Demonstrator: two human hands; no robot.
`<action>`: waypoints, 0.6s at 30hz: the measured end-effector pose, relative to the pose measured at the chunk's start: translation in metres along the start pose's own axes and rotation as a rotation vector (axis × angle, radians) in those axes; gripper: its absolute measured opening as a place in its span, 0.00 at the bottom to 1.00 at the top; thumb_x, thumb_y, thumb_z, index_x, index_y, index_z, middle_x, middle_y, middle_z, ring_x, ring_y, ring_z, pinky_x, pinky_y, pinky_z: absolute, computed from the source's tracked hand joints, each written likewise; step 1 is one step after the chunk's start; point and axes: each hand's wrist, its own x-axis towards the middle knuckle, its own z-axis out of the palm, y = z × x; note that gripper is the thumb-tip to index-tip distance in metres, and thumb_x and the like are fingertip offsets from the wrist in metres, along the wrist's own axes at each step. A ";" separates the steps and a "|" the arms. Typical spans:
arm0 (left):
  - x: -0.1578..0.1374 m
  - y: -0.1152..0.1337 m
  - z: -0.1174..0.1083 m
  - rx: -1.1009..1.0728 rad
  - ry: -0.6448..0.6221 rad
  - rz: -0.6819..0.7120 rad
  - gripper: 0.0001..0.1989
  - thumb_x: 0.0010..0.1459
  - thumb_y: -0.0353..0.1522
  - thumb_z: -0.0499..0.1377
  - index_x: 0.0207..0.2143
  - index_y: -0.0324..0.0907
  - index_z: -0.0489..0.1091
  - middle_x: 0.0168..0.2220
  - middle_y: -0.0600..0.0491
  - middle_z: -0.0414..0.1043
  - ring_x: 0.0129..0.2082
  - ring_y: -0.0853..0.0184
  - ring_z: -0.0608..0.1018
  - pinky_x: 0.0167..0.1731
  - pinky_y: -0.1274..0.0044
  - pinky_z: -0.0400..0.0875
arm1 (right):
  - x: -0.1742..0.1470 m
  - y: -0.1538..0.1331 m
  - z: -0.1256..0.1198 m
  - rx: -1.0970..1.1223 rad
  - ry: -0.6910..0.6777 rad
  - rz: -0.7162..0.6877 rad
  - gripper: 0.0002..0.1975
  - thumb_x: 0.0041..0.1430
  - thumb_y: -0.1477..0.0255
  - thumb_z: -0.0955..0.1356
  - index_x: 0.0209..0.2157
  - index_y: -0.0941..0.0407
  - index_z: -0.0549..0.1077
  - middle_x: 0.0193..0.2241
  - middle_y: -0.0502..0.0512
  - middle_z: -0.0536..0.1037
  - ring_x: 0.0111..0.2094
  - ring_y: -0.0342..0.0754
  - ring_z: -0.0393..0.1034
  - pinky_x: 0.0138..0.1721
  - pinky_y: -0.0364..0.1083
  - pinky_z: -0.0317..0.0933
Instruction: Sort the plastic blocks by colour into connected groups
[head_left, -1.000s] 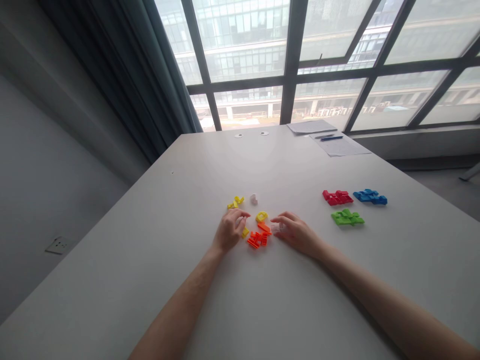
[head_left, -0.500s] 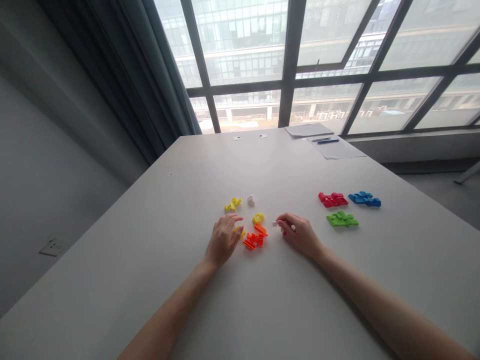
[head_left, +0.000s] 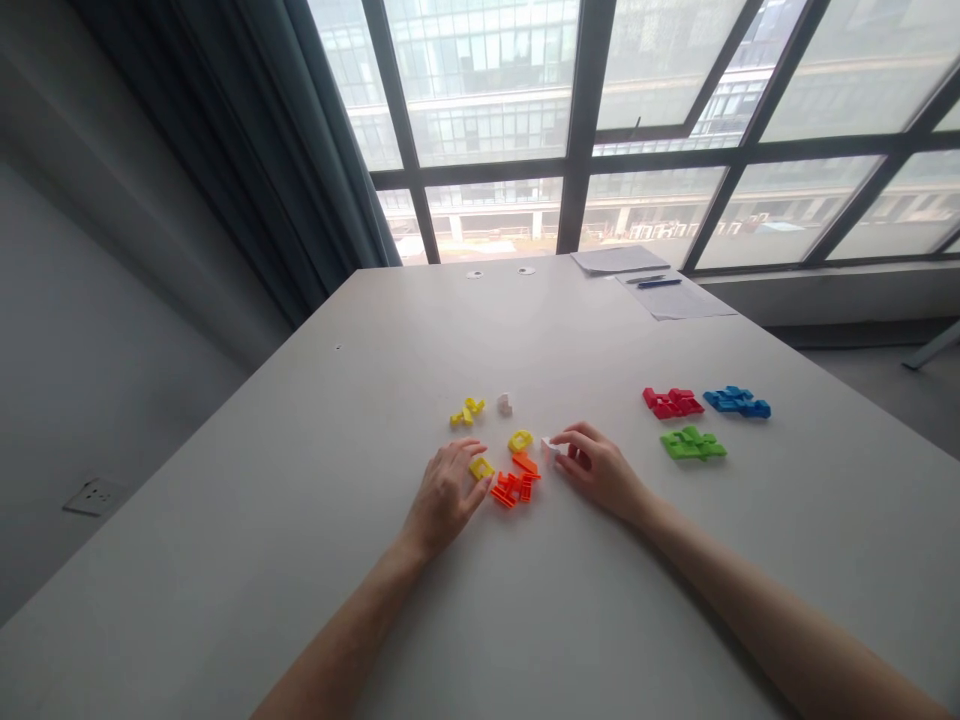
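My left hand [head_left: 444, 493] rests flat on the white table [head_left: 300, 500], fingers spread, its fingertips beside a small yellow piece [head_left: 481, 467]. A cluster of orange pieces [head_left: 515, 484] lies between my hands, with a yellow ring-shaped piece [head_left: 520, 440] just behind it. My right hand [head_left: 600, 471] pinches a small white piece [head_left: 551, 445] at its fingertips, right of the orange cluster. Further back lie more yellow pieces [head_left: 466, 411] and another white piece [head_left: 505, 404].
Sorted groups lie to the right: red pieces [head_left: 673, 402], blue pieces [head_left: 737, 401] and green pieces [head_left: 692, 443]. Papers [head_left: 671, 297] with a pen [head_left: 658, 283] lie at the far edge by the window. A dark curtain [head_left: 247, 150] hangs at the left.
My left hand slid back toward me and flattened, uncovering the small yellow piece. My right hand closed on the small white piece and holds it near the orange cluster.
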 end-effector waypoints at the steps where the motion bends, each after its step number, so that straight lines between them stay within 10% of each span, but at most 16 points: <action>1: 0.000 0.000 0.000 0.001 -0.003 -0.002 0.15 0.59 0.32 0.58 0.50 0.43 0.66 0.51 0.46 0.70 0.53 0.58 0.71 0.54 0.62 0.66 | 0.000 0.000 0.000 -0.001 0.006 -0.004 0.10 0.62 0.70 0.63 0.41 0.54 0.74 0.40 0.57 0.72 0.26 0.40 0.65 0.31 0.43 0.67; 18: 0.000 0.000 0.000 -0.019 0.003 -0.013 0.15 0.57 0.32 0.60 0.48 0.43 0.68 0.49 0.46 0.70 0.50 0.58 0.72 0.53 0.62 0.68 | -0.001 0.005 0.001 -0.196 0.050 0.003 0.11 0.59 0.68 0.67 0.44 0.52 0.71 0.43 0.57 0.73 0.47 0.53 0.66 0.50 0.55 0.64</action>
